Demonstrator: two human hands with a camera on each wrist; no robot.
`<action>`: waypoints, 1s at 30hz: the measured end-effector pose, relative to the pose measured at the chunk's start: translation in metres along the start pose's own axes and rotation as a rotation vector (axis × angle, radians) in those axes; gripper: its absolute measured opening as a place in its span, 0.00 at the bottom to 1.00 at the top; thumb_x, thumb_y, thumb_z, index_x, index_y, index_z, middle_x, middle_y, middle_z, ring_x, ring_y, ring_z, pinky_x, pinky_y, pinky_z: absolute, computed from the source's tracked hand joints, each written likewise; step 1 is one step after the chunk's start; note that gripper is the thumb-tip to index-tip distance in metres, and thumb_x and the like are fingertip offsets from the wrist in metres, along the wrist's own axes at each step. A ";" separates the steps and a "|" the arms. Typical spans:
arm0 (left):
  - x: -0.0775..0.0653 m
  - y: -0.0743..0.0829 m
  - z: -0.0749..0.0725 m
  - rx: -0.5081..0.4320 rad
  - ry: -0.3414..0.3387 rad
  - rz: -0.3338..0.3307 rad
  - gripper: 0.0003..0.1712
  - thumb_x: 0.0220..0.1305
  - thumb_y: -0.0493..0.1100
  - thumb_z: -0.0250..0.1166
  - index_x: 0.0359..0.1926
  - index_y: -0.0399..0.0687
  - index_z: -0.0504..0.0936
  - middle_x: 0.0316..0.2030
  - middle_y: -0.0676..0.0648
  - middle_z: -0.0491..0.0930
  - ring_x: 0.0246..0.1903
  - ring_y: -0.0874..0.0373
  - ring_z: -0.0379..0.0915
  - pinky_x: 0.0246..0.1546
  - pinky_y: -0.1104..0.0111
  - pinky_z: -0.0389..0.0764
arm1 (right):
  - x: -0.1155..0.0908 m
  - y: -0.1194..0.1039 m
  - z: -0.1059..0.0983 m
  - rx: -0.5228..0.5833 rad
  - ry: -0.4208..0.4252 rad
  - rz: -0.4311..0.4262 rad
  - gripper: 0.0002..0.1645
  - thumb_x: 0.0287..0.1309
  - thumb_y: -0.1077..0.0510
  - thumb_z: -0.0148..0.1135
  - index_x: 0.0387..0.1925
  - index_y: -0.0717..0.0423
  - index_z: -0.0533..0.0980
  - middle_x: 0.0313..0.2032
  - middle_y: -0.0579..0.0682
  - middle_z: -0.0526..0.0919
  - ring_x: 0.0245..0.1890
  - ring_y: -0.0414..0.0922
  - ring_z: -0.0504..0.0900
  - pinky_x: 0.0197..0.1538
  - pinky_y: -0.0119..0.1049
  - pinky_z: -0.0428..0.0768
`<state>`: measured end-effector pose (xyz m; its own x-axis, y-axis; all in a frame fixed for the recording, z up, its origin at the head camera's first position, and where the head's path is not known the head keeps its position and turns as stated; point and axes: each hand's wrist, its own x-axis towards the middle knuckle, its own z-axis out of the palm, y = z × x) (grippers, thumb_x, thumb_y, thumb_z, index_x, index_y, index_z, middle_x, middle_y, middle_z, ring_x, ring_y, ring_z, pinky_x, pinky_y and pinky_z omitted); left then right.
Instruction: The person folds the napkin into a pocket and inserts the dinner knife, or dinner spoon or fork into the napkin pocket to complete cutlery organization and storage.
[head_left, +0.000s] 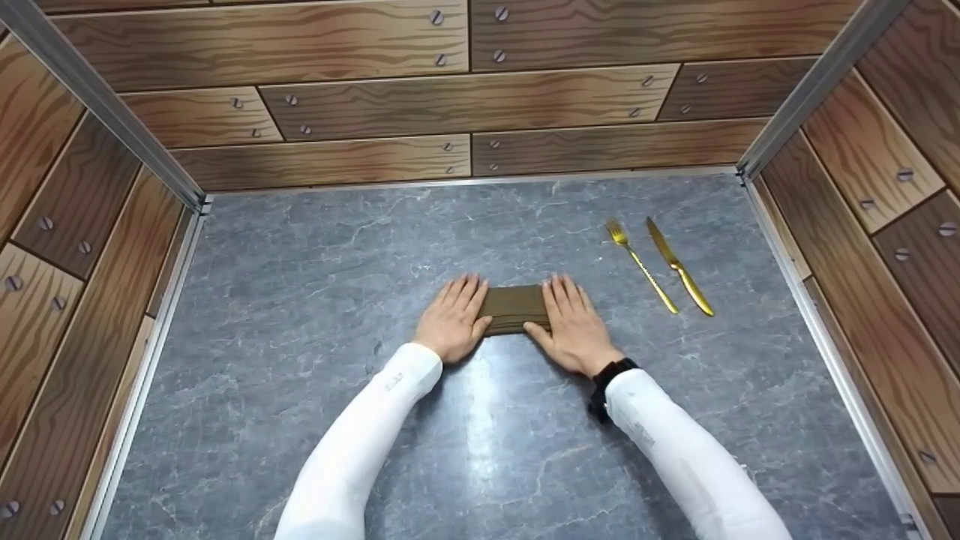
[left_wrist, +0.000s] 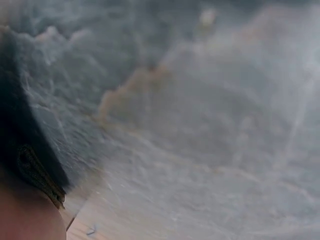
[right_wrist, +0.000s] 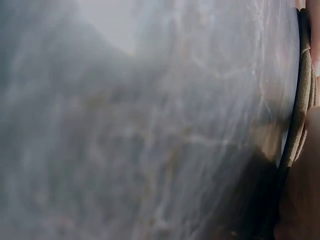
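A folded brown cloth (head_left: 514,306) lies flat near the middle of the grey marbled surface, its stacked layers showing along the near edge. On its left end rests my left hand (head_left: 452,319), fingers straight and pointing away, thumb at the near edge. My right hand (head_left: 574,324), with a black band at the wrist, lies the same way on the right end. In the left wrist view only a bit of the cloth's layered edge (left_wrist: 40,175) shows beside blurred skin. The right wrist view catches the cloth's layered edge (right_wrist: 302,100) at the far right, partly behind fingers.
To the right of the hands lie a gold fork (head_left: 641,264) and a gold knife (head_left: 679,264), side by side and slanted. Wood-patterned panels (head_left: 465,105) enclose the grey surface (head_left: 300,262) at the back and both sides, with metal strips along the edges.
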<state>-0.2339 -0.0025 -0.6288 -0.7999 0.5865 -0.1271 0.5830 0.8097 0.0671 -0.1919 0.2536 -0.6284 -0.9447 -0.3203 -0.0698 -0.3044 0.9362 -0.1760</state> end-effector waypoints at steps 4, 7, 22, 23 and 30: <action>0.002 -0.002 -0.001 -0.061 -0.026 0.000 0.39 0.83 0.61 0.33 0.82 0.46 0.41 0.81 0.43 0.42 0.80 0.48 0.33 0.78 0.58 0.34 | 0.000 0.003 0.001 0.072 0.013 0.018 0.49 0.78 0.33 0.31 0.80 0.66 0.46 0.80 0.64 0.44 0.80 0.60 0.39 0.79 0.54 0.38; 0.001 -0.007 -0.007 -0.209 -0.027 0.011 0.38 0.83 0.59 0.34 0.82 0.43 0.43 0.81 0.41 0.45 0.80 0.48 0.36 0.78 0.58 0.36 | 0.000 0.005 -0.004 0.219 0.034 0.035 0.43 0.81 0.37 0.31 0.79 0.66 0.49 0.79 0.63 0.48 0.80 0.59 0.40 0.79 0.54 0.38; -0.017 -0.054 -0.040 -0.540 0.039 -0.072 0.29 0.71 0.40 0.61 0.71 0.37 0.72 0.63 0.37 0.76 0.65 0.42 0.70 0.68 0.55 0.68 | 0.017 0.049 -0.050 0.538 -0.037 0.133 0.40 0.67 0.56 0.63 0.74 0.68 0.63 0.68 0.68 0.71 0.70 0.65 0.65 0.74 0.58 0.60; -0.017 -0.054 -0.039 -0.543 0.041 -0.070 0.28 0.70 0.40 0.62 0.69 0.36 0.74 0.61 0.36 0.77 0.63 0.41 0.71 0.67 0.54 0.69 | 0.019 0.050 -0.052 0.524 -0.051 0.124 0.40 0.65 0.56 0.65 0.73 0.69 0.64 0.67 0.68 0.71 0.70 0.65 0.66 0.73 0.58 0.60; -0.016 -0.054 -0.042 -0.549 -0.003 -0.085 0.25 0.67 0.40 0.67 0.63 0.37 0.80 0.53 0.36 0.79 0.56 0.42 0.74 0.60 0.52 0.73 | 0.031 0.040 -0.058 0.405 -0.151 0.105 0.36 0.57 0.56 0.73 0.65 0.64 0.74 0.60 0.66 0.75 0.64 0.63 0.67 0.68 0.57 0.65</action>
<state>-0.2581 -0.0545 -0.5891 -0.8400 0.5192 -0.1572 0.3562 0.7465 0.5621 -0.2402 0.2899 -0.5808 -0.9303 -0.2725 -0.2454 -0.1070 0.8418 -0.5291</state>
